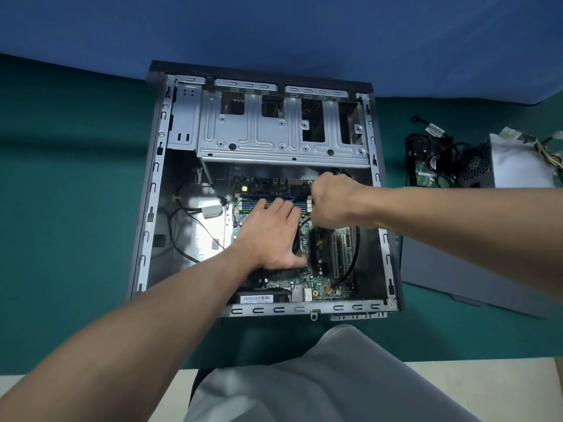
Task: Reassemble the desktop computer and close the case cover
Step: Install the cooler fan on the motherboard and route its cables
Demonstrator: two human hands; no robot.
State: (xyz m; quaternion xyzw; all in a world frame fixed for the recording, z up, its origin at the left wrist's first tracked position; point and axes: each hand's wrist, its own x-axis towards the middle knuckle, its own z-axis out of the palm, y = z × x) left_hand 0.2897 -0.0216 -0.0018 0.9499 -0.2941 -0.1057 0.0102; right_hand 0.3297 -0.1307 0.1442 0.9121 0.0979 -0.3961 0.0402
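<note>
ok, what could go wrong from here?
1. Left hand lies flat on the motherboard; leaning on it could flex it.
2. The black cable loops over the expansion slots and might snag or get pinched.
3. Power supply sits outside the case; closing now would be premature.

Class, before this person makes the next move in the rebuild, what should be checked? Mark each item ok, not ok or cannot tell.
1. Case lies flat and open on the table: ok.
2. Left hand rests palm-flat on the black part on the motherboard: ok.
3. What the right hand grips beside the memory slots: cannot tell, since its fingers are curled under.
4. Power supply fitted: not ok, it sits outside the case, to the right.
5. Cover panel fitted: not ok, it lies beside the case.
</note>
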